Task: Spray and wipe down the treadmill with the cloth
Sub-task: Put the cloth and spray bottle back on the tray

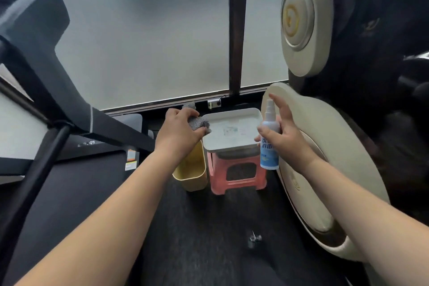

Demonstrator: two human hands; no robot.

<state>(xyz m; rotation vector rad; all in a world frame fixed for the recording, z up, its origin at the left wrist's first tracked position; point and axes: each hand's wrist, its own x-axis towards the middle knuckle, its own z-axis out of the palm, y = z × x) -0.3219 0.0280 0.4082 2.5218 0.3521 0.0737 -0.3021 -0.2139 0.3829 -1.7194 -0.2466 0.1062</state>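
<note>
Holding both arms out, I see my left hand (178, 130) bunched tight round the grey cloth (197, 122), above a yellow bin (190, 176). My right hand (284, 132) grips the spray bottle (269, 144) upright, forefinger raised over its nozzle, beside a white tray (232, 144) on a pink stool (236, 183). The treadmill (69, 109) stands off to my left.

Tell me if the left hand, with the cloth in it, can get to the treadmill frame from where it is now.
Probably yes. The left hand grips the cloth above the yellow bin, and the treadmill frame lies just to its left with nothing between them. The right hand holds the spray bottle on the far side.
</note>
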